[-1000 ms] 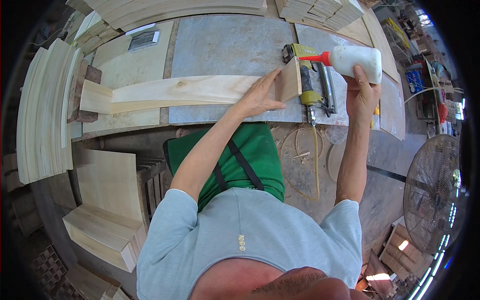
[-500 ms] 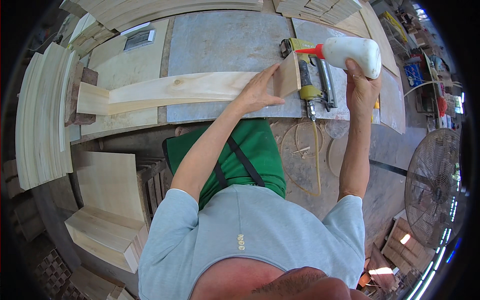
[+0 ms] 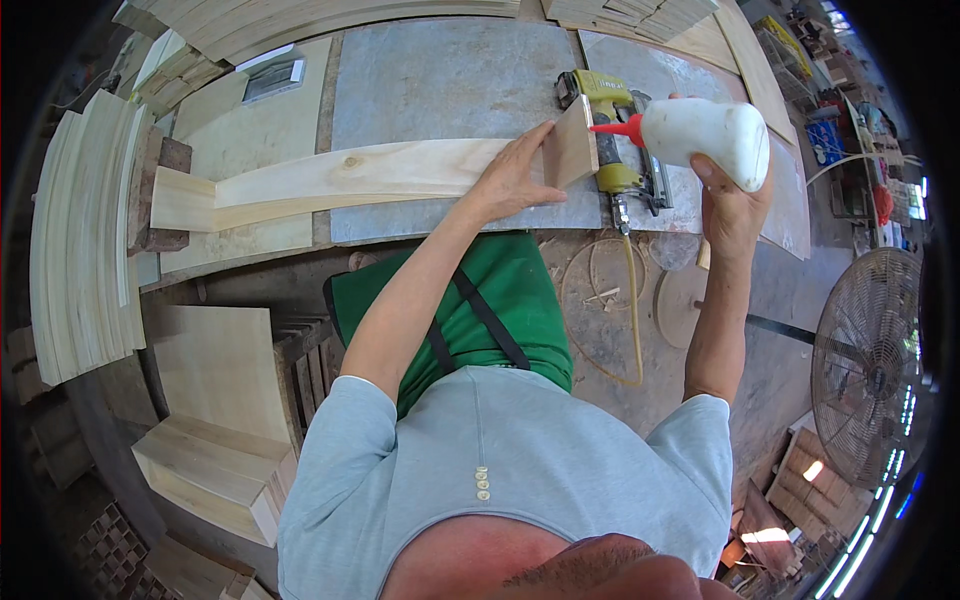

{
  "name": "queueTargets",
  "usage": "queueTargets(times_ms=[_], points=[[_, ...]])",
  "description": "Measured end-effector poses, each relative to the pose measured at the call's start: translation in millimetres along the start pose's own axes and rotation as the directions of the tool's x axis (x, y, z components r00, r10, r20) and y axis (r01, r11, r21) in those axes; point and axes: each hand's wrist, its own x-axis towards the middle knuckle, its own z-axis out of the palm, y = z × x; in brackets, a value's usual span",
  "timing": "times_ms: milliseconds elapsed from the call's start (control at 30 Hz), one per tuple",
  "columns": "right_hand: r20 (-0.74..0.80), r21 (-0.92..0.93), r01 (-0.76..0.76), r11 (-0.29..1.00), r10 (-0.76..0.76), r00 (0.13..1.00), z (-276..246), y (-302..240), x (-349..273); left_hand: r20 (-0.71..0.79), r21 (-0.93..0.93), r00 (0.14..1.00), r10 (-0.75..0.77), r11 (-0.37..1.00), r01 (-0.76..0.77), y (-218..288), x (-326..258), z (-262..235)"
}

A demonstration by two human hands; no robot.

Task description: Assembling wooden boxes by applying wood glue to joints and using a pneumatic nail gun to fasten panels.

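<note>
My left hand [image 3: 515, 175] rests flat on the right end of a long pale wooden board [image 3: 340, 178] that lies on the grey workbench [image 3: 440, 80]. A short wooden piece [image 3: 570, 150] stands at that end of the board, beside my fingers. My right hand [image 3: 730, 205] grips a white glue bottle [image 3: 705, 132] with a red nozzle, held on its side. The nozzle tip points left and sits at the short piece's edge. Just behind the bottle, a yellow nail gun [image 3: 615, 140] lies on the bench.
Stacks of pale boards [image 3: 85, 240] stand at the left, with more planks [image 3: 300, 20] along the back. Wooden boxes [image 3: 215, 440] sit on the floor at lower left. Round wooden discs [image 3: 610, 275] lie below the bench. A floor fan [image 3: 875, 365] stands at right.
My right hand has brought the glue bottle down and left, until its nozzle reaches the short wooden piece. My left hand stays on the board.
</note>
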Motion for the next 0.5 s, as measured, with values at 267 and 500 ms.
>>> queueTargets(times_ms=[267, 500], points=[[0.098, -0.002, 0.030, 1.000, -0.029, 0.995, -9.6, -17.1, -23.0, 0.001, 0.005, 1.000, -0.001, 1.000, 0.001, -2.2, 1.6, 0.9], [-0.097, 0.255, 0.011, 0.967, 0.015, 0.995, -3.7, -28.5, -23.3, -0.096, 0.016, 0.988, 0.118, 0.993, -0.117, -0.3, -3.1, 6.1]])
